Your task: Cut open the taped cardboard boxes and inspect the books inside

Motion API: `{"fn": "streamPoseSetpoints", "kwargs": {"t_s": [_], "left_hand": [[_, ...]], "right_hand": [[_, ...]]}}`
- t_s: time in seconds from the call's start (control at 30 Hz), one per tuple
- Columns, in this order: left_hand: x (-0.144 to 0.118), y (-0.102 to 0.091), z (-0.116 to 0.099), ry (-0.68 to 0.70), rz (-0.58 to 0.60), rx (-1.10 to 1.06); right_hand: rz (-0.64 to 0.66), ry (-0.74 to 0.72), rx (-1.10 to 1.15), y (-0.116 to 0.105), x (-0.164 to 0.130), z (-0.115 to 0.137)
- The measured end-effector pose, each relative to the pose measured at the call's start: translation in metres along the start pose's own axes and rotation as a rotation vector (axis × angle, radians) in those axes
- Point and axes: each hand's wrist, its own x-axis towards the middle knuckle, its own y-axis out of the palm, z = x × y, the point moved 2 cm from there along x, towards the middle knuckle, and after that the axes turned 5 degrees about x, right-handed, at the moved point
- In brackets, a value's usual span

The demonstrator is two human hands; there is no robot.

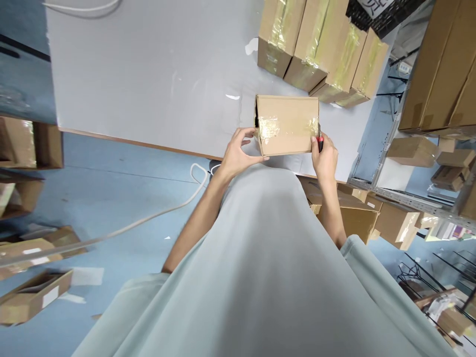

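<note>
Right now, a small cardboard box [286, 124] stands on the white table [148, 74], close to its near edge, and the person holds it from both sides. Its front face carries a band of clear shiny tape, and its left end looks a little open, with a dark gap. The left hand [238, 153] grasps the lower left corner of the box: the thumb lies under the bottom edge and the curled fingers touch the left end. The right hand [325, 157] presses against the right end of the box, and it is clenched around a small red and black tool [320, 141], which stands upright along the right edge. What kind of tool it is, I cannot tell. Further back on the table, to the right, a row of taped boxes [320, 47] stands well apart from the held one. A white cable [148, 218] lies on the blue floor [111, 198] to the left.
</note>
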Motion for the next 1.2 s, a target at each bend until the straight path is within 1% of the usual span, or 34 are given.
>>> {"fn": "streamPoseSetpoints", "kwargs": {"t_s": [0.1,0.2,0.33,0.47,0.6,0.7,0.77,0.83,0.9,0.97,1.0,1.07,1.2], "left_hand": [[0.005,-0.006,0.002,0.029,0.011,0.045],[0.007,-0.008,0.004,0.045,-0.004,0.085],[0.003,-0.006,0.002,0.046,-0.041,0.109],[-0.004,-0.004,0.0,0.043,-0.048,0.089],[-0.006,-0.005,-0.002,0.05,-0.057,0.084],[-0.003,-0.006,-0.002,0.033,-0.055,0.099],[-0.001,-0.007,-0.002,0.026,-0.056,0.109],[0.001,-0.008,-0.003,0.032,-0.055,0.116],[0.002,-0.008,-0.004,0.048,-0.054,0.112],[0.001,-0.008,-0.005,0.062,-0.054,0.108],[0.001,-0.009,-0.006,0.068,-0.055,0.107],[0.0,-0.009,-0.006,0.081,-0.06,0.106],[0.001,-0.007,-0.003,0.098,-0.062,0.08]], "right_hand": [[0.006,0.006,-0.009,-0.001,-0.001,0.001],[0.017,0.014,-0.02,-0.001,0.0,0.001],[0.022,0.015,-0.019,0.001,0.001,0.002],[0.018,0.027,-0.027,0.003,0.001,0.003],[-0.017,0.081,-0.045,-0.004,-0.001,0.011],[-0.064,0.133,-0.044,-0.019,-0.008,0.033],[-0.021,0.134,-0.025,-0.027,-0.016,0.058],[0.118,0.07,0.0,-0.029,-0.025,0.091],[0.291,-0.044,0.011,-0.025,-0.032,0.124],[0.421,-0.133,-0.012,-0.017,-0.034,0.15],[0.463,-0.152,-0.038,-0.013,-0.034,0.16],[0.514,-0.145,-0.11,-0.007,-0.031,0.172],[0.553,-0.075,-0.246,-0.006,-0.026,0.181]]}}
